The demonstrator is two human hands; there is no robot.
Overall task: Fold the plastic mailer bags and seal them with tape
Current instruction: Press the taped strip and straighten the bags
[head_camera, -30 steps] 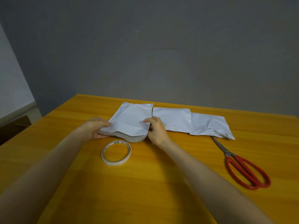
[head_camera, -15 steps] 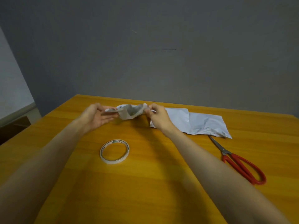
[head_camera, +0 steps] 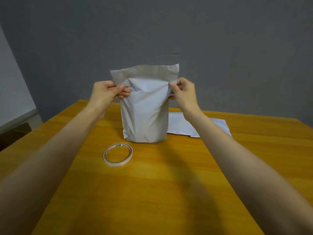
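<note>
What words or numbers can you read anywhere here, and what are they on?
Tape roll: a small green label and two dark marks on the inner ring, too blurred to read.
Held mailer bag: no print shows.
Flat mailer bags behind it: no print shows.

Head-worn view, facing forward and down, table (head_camera: 152, 192) close

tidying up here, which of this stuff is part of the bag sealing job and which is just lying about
In the job: mailer bag, upright, pinched near its top by left hand and right hand; tape roll, flat on the table before it.
Lying about: flat mailers behind the right forearm, untouched, likely next.
</note>
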